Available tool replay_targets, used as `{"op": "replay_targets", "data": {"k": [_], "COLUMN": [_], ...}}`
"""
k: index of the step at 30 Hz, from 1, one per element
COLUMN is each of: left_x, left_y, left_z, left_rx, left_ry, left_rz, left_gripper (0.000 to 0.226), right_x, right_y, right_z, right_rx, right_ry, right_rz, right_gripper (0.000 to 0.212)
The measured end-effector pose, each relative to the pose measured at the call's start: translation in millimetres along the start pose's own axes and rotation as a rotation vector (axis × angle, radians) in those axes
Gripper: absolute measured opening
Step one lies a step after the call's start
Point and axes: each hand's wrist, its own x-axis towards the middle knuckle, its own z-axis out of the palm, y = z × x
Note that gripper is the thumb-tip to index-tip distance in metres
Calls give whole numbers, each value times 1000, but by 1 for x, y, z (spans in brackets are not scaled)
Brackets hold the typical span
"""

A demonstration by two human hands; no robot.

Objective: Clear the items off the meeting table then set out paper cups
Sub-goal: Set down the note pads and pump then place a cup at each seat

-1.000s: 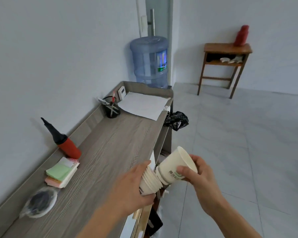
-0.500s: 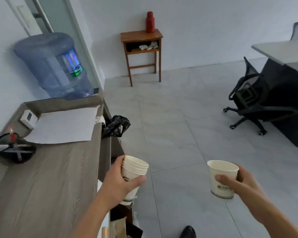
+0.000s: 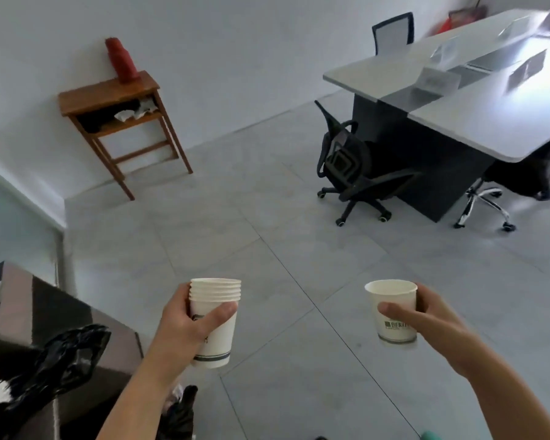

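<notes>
Grey floor lies open before table edge.

wooden side table, red flask, office chairs, black bag

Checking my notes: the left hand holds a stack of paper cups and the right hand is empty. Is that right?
No. In the head view the left hand holds the stack of paper cups, but the right hand grips a single paper cup.

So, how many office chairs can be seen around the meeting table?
3. The mesh-back chair stands beyond the meeting table; the black armchair at its near end; the chrome-base chair at the right edge. More may be hidden out of frame.
</notes>
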Motion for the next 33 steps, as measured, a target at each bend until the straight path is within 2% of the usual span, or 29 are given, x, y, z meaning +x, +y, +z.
{"op": "replay_targets", "data": {"k": [5,9,11,18,21,26,30,33], "left_x": [88,186,234,378,423,494,547,579], "left_y": [30,58,77,169,201,232,261,294], "left_z": [45,87,111,210,263,356,434,484], "left_rx": [19,37,42,171,187,231,236,227], "left_ry": [-114,-181,-230,-492,-607,-715,-715,-745], "left_rz": [13,36,55,108,146,151,155,161], "left_gripper": [63,64,66,65,59,64,72,71], "right_x": [57,120,154,234,258,315,386,441], "right_y": [-22,-35,-43,-93,-91,-84,-91,-111], "right_z": [-41,-76,-93,-151,-184,-259,-332,-380], "right_rx": [3,39,26,71,108,131,171,197], "right_ry": [72,165,232,385,461,523,586,567], "right_rz": [17,65,88,109,144,174,151,122], "right_gripper": [105,53,42,44,68,94,79,59]}}
